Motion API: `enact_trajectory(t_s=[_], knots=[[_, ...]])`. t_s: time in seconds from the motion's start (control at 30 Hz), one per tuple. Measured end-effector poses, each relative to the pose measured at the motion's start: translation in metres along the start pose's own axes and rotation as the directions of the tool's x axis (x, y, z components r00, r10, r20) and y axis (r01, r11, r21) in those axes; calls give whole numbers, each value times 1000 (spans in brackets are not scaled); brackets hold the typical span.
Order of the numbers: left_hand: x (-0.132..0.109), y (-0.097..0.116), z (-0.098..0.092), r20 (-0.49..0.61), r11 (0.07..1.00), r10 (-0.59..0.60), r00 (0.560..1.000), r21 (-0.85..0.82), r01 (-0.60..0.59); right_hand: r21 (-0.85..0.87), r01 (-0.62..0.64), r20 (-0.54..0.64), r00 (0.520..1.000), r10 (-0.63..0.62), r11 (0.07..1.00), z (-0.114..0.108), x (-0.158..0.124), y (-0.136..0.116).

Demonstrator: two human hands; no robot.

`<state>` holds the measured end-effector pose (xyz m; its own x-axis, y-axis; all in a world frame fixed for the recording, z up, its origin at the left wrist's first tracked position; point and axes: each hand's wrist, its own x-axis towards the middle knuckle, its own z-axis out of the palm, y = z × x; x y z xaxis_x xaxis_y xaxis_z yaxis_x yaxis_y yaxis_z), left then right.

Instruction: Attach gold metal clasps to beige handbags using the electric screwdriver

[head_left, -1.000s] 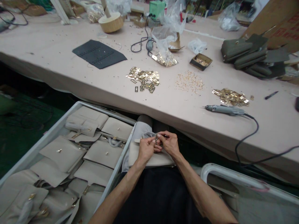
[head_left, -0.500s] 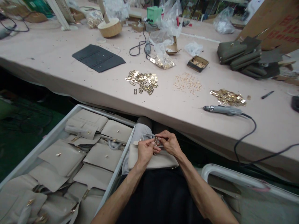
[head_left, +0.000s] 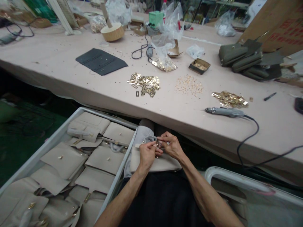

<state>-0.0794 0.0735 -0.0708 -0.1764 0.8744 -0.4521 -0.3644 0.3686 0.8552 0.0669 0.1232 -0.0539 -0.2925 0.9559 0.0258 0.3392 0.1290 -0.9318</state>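
Note:
A cream handbag point(head_left: 144, 162) lies across my lap, its wrapped handle point(head_left: 149, 138) showing behind my fingers. Above the bag, a small rectangular metal plate point(head_left: 157, 142) with a slot is pinched between both hands. My left hand point(head_left: 148, 154) grips its left side with thumb and forefinger. From the other side my right hand point(head_left: 171, 145) closes on the plate with bent fingers. Whether a strap of the bag passes through the plate is too small to tell.
At my left a white bin point(head_left: 129, 157) holds several cream bags. On the table lie gold plate piles point(head_left: 144, 82) point(head_left: 230, 99), scattered tiny fasteners point(head_left: 189, 85), an electric screwdriver point(head_left: 223, 111) with its cord, a black sheet point(head_left: 100, 61) and dark green bags point(head_left: 248, 58). Another bin point(head_left: 236, 176) stands at right.
The view has shifted slightly. Both hands stay at the metal plate over the bag, with hardly any visible movement.

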Motion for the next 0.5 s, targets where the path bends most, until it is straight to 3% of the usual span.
enact_trajectory(t_s=[0.37,0.5], knots=[[-5,-3,0,-29,999,35,999,19,-35,119,-49,51,998,43,992,-4,-4,-10],[-5,-2,2,-44,998,60,997,24,-59,207,-26,8,1000,25,978,0,-7,-8]])
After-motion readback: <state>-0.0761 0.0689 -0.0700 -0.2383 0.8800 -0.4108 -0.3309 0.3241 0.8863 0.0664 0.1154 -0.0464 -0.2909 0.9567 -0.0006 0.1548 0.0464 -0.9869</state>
